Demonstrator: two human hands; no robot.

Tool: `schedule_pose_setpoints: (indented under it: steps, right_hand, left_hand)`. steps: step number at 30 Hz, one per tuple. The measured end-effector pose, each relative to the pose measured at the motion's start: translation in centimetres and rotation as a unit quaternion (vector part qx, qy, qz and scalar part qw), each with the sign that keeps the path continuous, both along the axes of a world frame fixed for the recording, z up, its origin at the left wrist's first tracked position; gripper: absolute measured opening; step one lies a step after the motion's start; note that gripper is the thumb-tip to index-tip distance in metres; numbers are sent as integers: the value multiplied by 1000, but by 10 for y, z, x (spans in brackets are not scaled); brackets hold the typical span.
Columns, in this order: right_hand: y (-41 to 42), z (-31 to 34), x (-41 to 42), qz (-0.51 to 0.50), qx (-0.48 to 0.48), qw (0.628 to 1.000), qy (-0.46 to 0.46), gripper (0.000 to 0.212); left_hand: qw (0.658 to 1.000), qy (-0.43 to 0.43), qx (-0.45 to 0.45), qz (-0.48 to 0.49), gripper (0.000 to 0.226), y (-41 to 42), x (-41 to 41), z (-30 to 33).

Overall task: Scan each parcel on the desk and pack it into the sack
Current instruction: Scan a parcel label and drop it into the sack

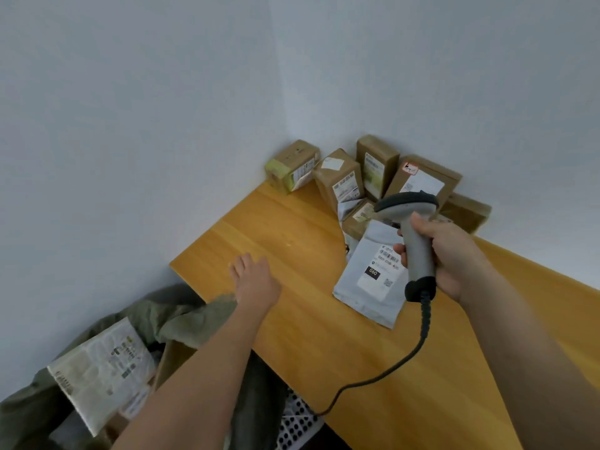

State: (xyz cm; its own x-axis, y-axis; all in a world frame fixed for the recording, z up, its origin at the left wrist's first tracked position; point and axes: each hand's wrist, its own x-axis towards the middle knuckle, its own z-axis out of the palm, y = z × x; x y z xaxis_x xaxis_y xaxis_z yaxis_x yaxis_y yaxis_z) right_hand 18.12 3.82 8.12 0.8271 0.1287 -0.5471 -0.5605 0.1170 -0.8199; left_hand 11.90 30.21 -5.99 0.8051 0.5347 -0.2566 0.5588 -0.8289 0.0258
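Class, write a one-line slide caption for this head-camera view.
Right hand holds a scanner above a grey mailer on the desk; left hand reaches forward, open.

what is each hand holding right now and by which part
The right hand grips the barcode scanner by its handle, head pointing away over the grey mailer. The left hand holds nothing, open above the desk.

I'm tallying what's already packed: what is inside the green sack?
In the green sack, a parcel with a printed label sticks up, beside a brown cardboard piece. Anything deeper is hidden by the folds and the left hand's forearm.
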Motion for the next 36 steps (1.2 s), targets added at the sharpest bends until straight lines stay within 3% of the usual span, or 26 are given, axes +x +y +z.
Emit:
schedule_pose_setpoints:
  steps: [3,7,10,13,15,18,21,23,25,28,30,31,34,36]
  right_hand:
    - [-26,-15,19,-17,-5,1000,1,18]
    - [-54,-39,40,-30,-3,999,21,22]
    - [-70,-56,51,-21,3,999,31,26]
    - [-81,-69,57,-15,-4,999,42,23]
    - [-87,-75,59,-21,0,999,49,19]
    - [-93,-83,63,-29,3,998,55,21]
    - [-93,-85,64,-26,-4,998,54,21]
    - [-90,-83,63,-26,-6,998,54,20]
    - [-87,-78,62,-23,-4,998,53,21]
    - [-83,-75,56,-20,-15,999,47,23]
    - [-83,-75,54,-20,-24,999,44,23]
    - [-83,-75,52,-21,-28,998,43,22]
    - [-76,-72,43,-14,-35,998,43,20]
    - [-67,-66,38,2,-39,998,38,17]
  left_hand:
    - [992,-77,-60,-73,29,-40,35,-16]
    - [964,-61,-246,-80,43,-96,73,-45]
    - [943,-39,-331,1,66,-125,90,-70]
    - [871,-36,-462,160,97,-138,102,-93]
    - [850,-41,-478,217,105,-139,108,-102]
    - [859,-42,-453,236,91,-138,113,-110]
    - [847,-27,-476,236,70,-137,113,-110]
    - [844,-12,-484,230,76,-136,113,-112]
    - [812,-5,-522,261,79,-138,114,-114]
    - [707,2,-624,332,40,-148,117,-115]
    - [692,12,-639,336,9,-155,115,-112]
    - [695,11,-635,337,4,-157,113,-110]
    - [698,-27,-626,347,1,-148,103,-98]
    - [672,-75,-641,364,6,-133,93,-85]
